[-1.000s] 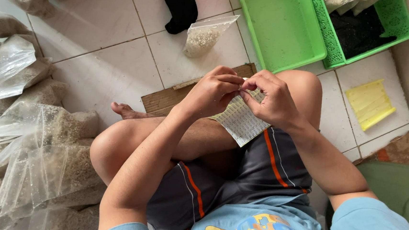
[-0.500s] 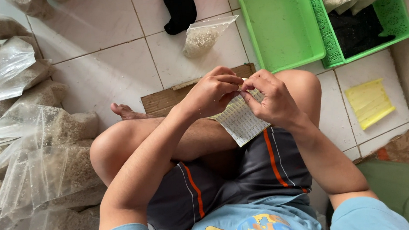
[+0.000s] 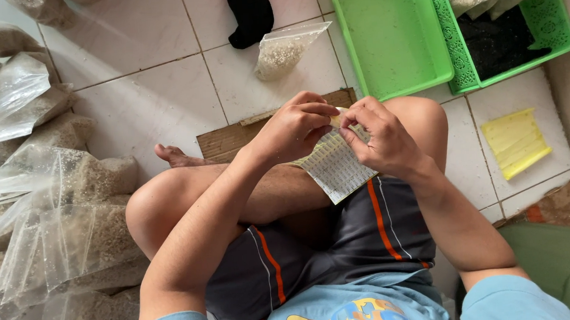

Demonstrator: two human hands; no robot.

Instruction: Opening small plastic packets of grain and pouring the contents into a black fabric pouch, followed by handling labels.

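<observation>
I sit cross-legged on a tiled floor. A white sheet of small stickers [image 3: 336,170] rests over my knee, and both hands work at its top edge. My left hand [image 3: 296,126] pinches at the sheet's upper corner with its fingertips. My right hand [image 3: 380,136] grips the sheet from the right, thumb and fingers closed on it. The fingertips of both hands meet above the sheet, where a small yellowish bit shows between them.
Several clear plastic bags of grain [image 3: 47,197] are piled along the left. One small filled bag [image 3: 284,50] lies ahead by a black cloth [image 3: 250,12]. Two green trays [image 3: 390,32] stand at upper right, a yellow sheet stack [image 3: 518,142] at right, a wooden board [image 3: 230,138] under my foot.
</observation>
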